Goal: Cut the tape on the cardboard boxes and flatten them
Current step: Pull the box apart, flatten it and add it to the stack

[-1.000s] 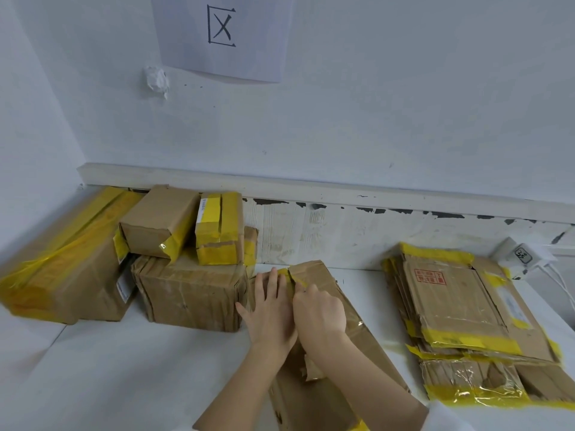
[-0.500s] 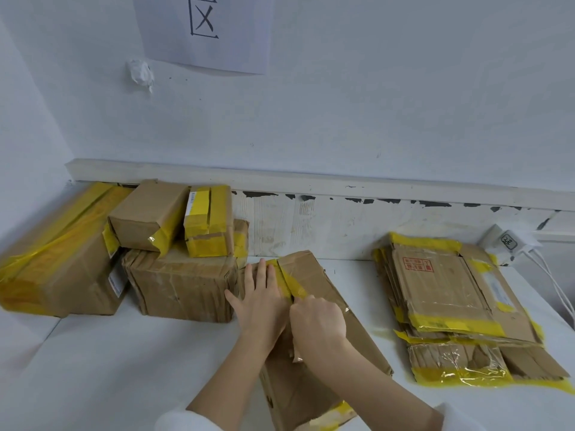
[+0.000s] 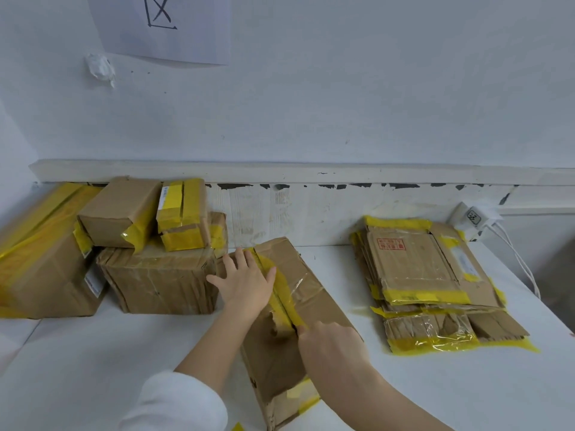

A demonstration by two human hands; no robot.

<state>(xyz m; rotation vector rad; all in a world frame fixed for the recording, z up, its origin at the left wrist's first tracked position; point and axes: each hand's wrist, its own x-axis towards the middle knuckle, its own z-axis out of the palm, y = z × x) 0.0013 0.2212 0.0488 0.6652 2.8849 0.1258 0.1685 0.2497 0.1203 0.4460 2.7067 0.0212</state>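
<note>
We are pressing our left hand point(image 3: 247, 283) flat, fingers spread, on the cardboard box point(image 3: 298, 309) at the frame's centre, just left of its yellow tape seam point(image 3: 281, 297). Our right hand point(image 3: 331, 343) is curling at the seam's near end; what it is pinching, we cannot tell. Flattened boxes point(image 3: 426, 281) are lying stacked on the white counter point(image 3: 93, 362) at right, sealed boxes point(image 3: 130, 244) at left.

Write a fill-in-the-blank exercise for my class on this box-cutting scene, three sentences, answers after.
1. The left hand lies flat on the brown cardboard box, its fingers ____.
2. The right hand works at the box's strip of ____ tape.
3. The stack of flattened cardboard boxes lies to the ____ of that box.

Missing words: straight; yellow; right
</note>
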